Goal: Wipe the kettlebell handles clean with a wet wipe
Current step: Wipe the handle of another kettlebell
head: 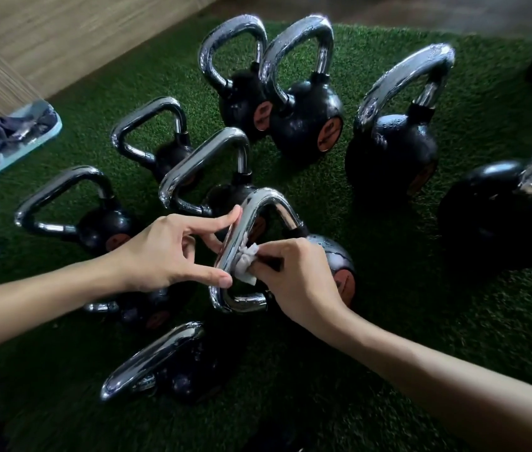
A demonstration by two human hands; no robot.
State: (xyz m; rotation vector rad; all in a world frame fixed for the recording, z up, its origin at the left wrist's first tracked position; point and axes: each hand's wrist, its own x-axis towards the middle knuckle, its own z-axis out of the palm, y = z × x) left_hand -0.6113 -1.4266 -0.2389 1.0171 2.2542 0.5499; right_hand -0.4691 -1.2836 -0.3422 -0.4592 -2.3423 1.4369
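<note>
Several black kettlebells with chrome handles stand on green turf [388,321]. The one in the middle [339,265] has its chrome handle [254,210] between my hands. My left hand [173,249] steadies that handle from the left, index finger and thumb touching the bar. My right hand [297,275] pinches a crumpled white wet wipe [245,265] and presses it against the inner side of the handle's left bar. Water drops cover the far handles [297,37] and the right one [404,76].
A pale blue tray [10,141] with dark cloth lies on the turf at the left. Wooden floor [46,37] runs beyond the turf's far left edge. More kettlebells crowd close: one near my left forearm [72,213], one below my hands [160,360], a large one at right [499,216].
</note>
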